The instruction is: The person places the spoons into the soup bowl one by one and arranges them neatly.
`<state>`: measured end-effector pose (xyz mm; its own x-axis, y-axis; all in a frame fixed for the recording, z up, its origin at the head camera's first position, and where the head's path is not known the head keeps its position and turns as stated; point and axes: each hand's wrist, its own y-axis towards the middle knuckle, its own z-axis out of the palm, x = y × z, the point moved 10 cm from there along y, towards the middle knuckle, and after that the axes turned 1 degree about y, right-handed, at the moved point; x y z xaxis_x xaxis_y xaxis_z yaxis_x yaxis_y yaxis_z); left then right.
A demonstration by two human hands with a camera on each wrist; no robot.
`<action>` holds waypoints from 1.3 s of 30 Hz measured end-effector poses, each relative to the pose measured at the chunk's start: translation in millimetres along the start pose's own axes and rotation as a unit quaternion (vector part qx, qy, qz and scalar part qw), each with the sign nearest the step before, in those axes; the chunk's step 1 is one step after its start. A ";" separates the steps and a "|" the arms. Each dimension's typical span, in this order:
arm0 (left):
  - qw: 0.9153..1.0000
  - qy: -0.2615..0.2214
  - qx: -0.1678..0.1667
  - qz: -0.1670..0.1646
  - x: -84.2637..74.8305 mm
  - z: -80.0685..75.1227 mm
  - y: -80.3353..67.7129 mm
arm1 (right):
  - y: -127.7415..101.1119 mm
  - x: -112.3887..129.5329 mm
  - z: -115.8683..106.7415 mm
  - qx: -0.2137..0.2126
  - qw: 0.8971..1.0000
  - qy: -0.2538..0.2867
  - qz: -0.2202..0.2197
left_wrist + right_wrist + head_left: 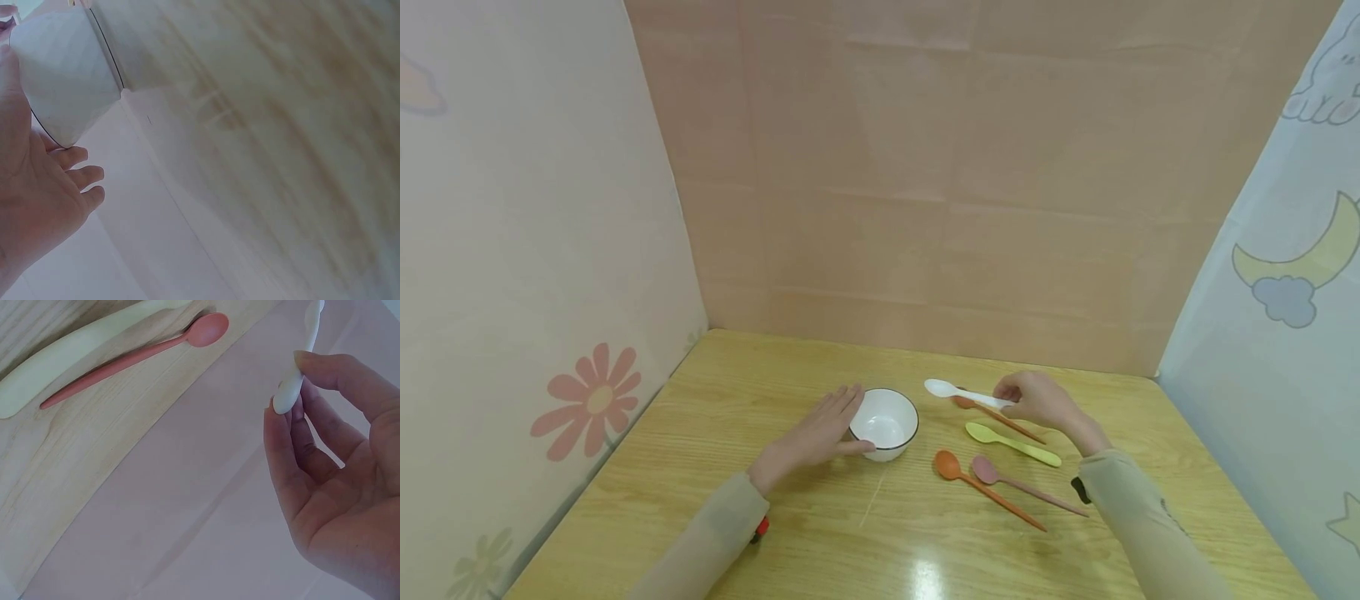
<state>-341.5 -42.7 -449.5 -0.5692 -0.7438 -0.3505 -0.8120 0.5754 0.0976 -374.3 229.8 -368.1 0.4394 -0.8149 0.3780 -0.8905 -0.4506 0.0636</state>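
White plastic spoon [966, 393] — I see it pinched by its handle between the thumb and fingertips of my right hand [1037, 402], lifted just above the wooden table [820, 533] with its bowl end pointing left. In the right wrist view the fingers [294, 456] curl round the handle's end. My left hand [816, 435] lies with straight, relaxed fingers against the left side of a small white ceramic bowl with a dark rim [886, 423], thumb touching its near wall. Between bowl and right hand, four more plastic spoons lie flat on the table — a brown one [996, 417] just under the white spoon, a yellow-green one [1012, 444], an orange one [988, 489] and a pink one [1026, 484] nearest me.
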 end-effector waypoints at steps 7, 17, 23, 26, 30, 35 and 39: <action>1.000 -0.001 0.001 0.001 0.7 1.9 -0.1 | 5.3 11.9 2.0 0.003 1.000 0.002 -0.013; 1.000 -0.002 0.010 0.000 -0.3 3.1 -2.5 | 10.6 26.3 6.0 0.008 0.999 0.006 -0.033; 1.000 -0.004 0.005 0.005 -0.4 3.5 -2.4 | 14.1 31.6 7.9 0.005 0.999 0.003 -0.041; 1.000 -0.006 0.003 0.005 -0.8 3.3 -2.3 | 15.6 34.0 8.7 0.008 0.999 -0.001 -0.042; 1.000 -0.006 0.001 0.003 -1.7 2.2 -1.8 | 17.6 37.9 9.5 0.013 0.999 0.002 -0.040; 1.000 -0.008 -0.005 0.006 -3.3 0.1 -1.1 | 21.4 41.8 12.2 0.019 0.999 -0.002 -0.043; 1.000 -0.005 -0.006 0.013 -4.1 -0.6 -0.4 | 23.7 44.8 14.0 0.027 0.999 -0.003 -0.043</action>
<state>-339.0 -40.1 -447.5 -0.5881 -0.7253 -0.3578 -0.7990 0.5898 0.1176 -374.0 177.5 -362.6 0.5155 -0.7740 0.3677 -0.8415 -0.5382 0.0468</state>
